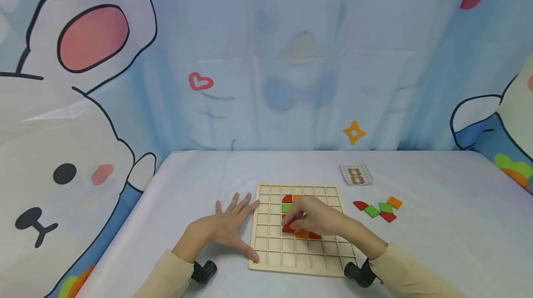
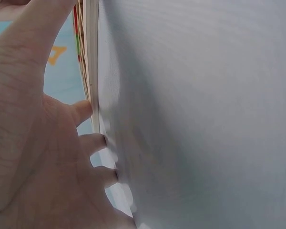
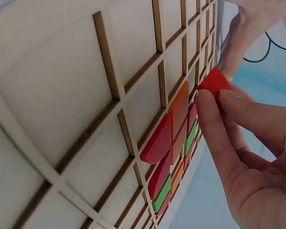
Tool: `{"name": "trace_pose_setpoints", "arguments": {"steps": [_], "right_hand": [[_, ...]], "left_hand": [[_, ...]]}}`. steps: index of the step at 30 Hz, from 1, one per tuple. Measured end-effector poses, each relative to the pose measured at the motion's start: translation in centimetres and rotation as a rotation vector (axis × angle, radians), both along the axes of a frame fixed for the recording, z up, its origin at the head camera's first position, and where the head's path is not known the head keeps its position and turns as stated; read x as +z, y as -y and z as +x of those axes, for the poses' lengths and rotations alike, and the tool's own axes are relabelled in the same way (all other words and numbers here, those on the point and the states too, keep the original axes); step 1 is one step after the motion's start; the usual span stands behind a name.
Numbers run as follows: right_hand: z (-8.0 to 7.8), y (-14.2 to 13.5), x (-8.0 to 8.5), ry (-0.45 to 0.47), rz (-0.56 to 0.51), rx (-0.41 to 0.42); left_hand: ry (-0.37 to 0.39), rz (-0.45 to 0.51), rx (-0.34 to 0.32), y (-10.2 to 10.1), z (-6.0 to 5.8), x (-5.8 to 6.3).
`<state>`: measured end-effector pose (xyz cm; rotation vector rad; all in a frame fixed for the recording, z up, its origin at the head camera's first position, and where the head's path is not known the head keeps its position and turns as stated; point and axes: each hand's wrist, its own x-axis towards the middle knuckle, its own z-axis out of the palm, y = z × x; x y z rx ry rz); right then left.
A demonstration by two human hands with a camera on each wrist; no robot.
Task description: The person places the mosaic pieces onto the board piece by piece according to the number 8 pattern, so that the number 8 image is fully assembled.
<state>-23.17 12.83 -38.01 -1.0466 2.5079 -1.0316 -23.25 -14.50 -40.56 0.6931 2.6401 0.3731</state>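
Observation:
A wooden grid board [image 1: 275,259] lies flat on the white table. My left hand [image 1: 226,226] spreads beside its left side, thumb and index fingertip touching the edge; the left wrist view shows fingertips resting along the board and cloth. With thumb and fingers, my right hand [image 1: 318,217] pinches a red tile [image 3: 215,82] over the board's middle. The tile is tilted and its full outline is partly covered by fingers. Around it, red, green [image 1: 286,207] and orange tiles [image 3: 179,102] sit in grid cells; the right hand hides some of them in the head view.
Right of the board lie several loose tiles: red [image 1: 360,205], green [image 1: 372,211] and orange [image 1: 394,202]. Behind them is a small printed pattern card [image 1: 356,175]. A blue cartoon curtain [image 1: 291,103] hangs along the table's back edge.

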Motion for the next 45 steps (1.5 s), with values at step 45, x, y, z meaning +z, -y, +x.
{"name": "trace_pose_setpoints", "arguments": {"steps": [45], "right_hand": [[1.5, 1.4, -0.8, -0.257, 0.087, 0.02]], "left_hand": [[-0.006, 0.014, -0.005, 0.0, 0.1, 0.1]]}}
